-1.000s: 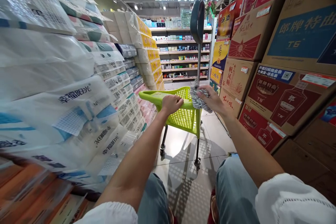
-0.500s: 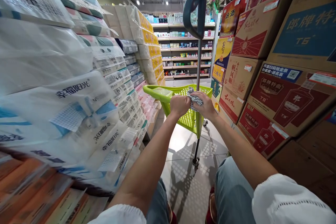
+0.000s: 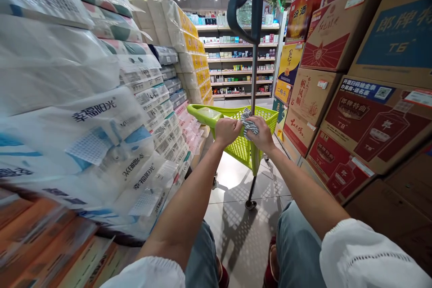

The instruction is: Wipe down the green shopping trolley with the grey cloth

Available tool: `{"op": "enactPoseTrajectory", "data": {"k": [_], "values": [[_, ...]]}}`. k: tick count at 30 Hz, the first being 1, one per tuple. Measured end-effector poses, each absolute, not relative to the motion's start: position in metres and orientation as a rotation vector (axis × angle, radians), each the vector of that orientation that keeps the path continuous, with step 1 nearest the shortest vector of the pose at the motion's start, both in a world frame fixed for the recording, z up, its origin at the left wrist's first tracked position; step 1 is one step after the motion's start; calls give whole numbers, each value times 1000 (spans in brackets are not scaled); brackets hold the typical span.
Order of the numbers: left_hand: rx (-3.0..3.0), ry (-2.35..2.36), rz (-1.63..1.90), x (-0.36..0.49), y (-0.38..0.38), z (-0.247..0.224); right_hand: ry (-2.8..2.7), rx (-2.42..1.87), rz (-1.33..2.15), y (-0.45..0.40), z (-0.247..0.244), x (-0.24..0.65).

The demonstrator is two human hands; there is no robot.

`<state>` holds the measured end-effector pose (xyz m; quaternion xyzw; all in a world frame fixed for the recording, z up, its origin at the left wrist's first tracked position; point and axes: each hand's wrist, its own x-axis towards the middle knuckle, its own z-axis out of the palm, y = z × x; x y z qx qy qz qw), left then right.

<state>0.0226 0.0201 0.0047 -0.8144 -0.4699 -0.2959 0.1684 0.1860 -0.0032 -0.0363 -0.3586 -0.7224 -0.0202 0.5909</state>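
Observation:
A lime-green shopping basket cart (image 3: 255, 155) stands in front of me, its corner towards me. My left hand (image 3: 228, 131) is closed around its near rim, just left of the corner. At the corner, my right hand (image 3: 265, 135) is closed on a crumpled grey-and-white striped cloth (image 3: 250, 127), which lies against the rim. The fingertips of the right hand are partly hidden by the cloth. Above the basket rises a metal pole with a dark loop handle (image 3: 258, 9); neither hand touches that handle.
Plastic-wrapped tissue packs (image 3: 111, 144) are piled along the left. On the right, stacked cardboard cartons (image 3: 367, 117) form a wall. Shelves of small products (image 3: 241, 60) stand at the aisle's end. Light-coloured tiled floor (image 3: 232, 216) lies below the cart, between my legs.
My hands have moved slightly apart, the left one leftwards along the rim. The cart has turned a little, and its pole handle now appears further left and higher.

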Motion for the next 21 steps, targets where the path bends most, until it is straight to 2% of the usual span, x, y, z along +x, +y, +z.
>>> {"op": "enactPoseTrajectory", "data": {"k": [21], "values": [[-2329,-1412,-882,22,25,5,-1630,-876,-48,-12,-31,170]]}}
